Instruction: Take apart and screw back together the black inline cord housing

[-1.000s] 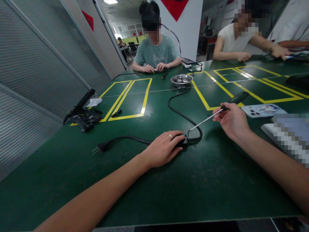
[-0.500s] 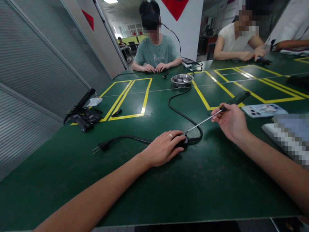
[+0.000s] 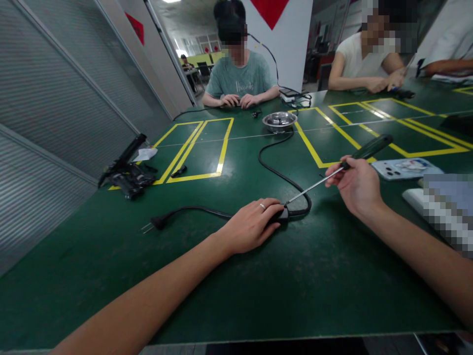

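On the green table, my left hand [image 3: 251, 227] is closed over a small black box [image 3: 283, 215] on a power cord and presses it down; my fingers hide most of it. A two-pin plug [image 3: 158, 223] lies left of the hand at one end of the cord [image 3: 266, 165]. The cord's other side loops right and runs back towards a metal bowl. My right hand [image 3: 356, 185] grips a screwdriver [image 3: 371, 147] near the base of its dark green handle. Its long shaft slants down to the left, and the tip meets the box's top beside my left fingers.
The metal bowl [image 3: 280, 122] holds small dark pieces. Black bagged parts [image 3: 131, 180] and a small black piece [image 3: 179, 171] lie left. A phone [image 3: 406, 168] and a white object [image 3: 417, 199] lie by my right arm. Co-workers [image 3: 242, 74] sit across the table.
The screwdriver's handle has shifted slightly right and up, while its tip stays at the black box. My left hand keeps its place on the box.
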A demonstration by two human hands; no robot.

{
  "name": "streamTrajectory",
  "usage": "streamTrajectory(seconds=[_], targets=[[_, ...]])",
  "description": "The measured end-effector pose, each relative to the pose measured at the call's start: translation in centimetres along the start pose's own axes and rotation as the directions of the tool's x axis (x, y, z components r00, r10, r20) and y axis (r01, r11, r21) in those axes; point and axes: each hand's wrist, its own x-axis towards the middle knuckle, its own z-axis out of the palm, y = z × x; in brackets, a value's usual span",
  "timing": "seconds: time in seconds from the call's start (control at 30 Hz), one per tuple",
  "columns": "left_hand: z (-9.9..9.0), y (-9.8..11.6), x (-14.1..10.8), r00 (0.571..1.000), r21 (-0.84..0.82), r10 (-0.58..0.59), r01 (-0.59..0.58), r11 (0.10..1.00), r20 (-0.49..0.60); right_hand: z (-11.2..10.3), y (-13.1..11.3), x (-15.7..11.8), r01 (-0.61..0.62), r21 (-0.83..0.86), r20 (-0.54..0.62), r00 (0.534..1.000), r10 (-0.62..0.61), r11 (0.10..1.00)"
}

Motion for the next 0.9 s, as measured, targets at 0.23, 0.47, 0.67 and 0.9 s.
streamTrajectory(seconds=[0.23,0.47,0.67,0.9], targets=[[0.0,-0.1,0.0,1.0,0.005,-0.001,0.001,1.0,0.012,0.4,-0.2,-0.2,0.029,-0.001,-0.021,0.999,-0.029,1.0],[0.1,-0.1,0.1,1.0,0.0,0.0,0.0,1.0,0.013,0.3,0.0,-0.1,0.055,-0.013,0.021,0.998,-0.055,0.998],[0.1,-0.2,0.1,1.0,-0.002,0.008,-0.008,1.0,0.0,0.2,-0.1,-0.1,0.103,-0.067,0.079,0.992,-0.098,0.992],[0.1,-0.2,0.1,1.0,-0.003,0.006,-0.006,1.0,0.004,1.1,-0.7,-1.1,0.09,-0.075,0.078,0.993,-0.085,0.993]])
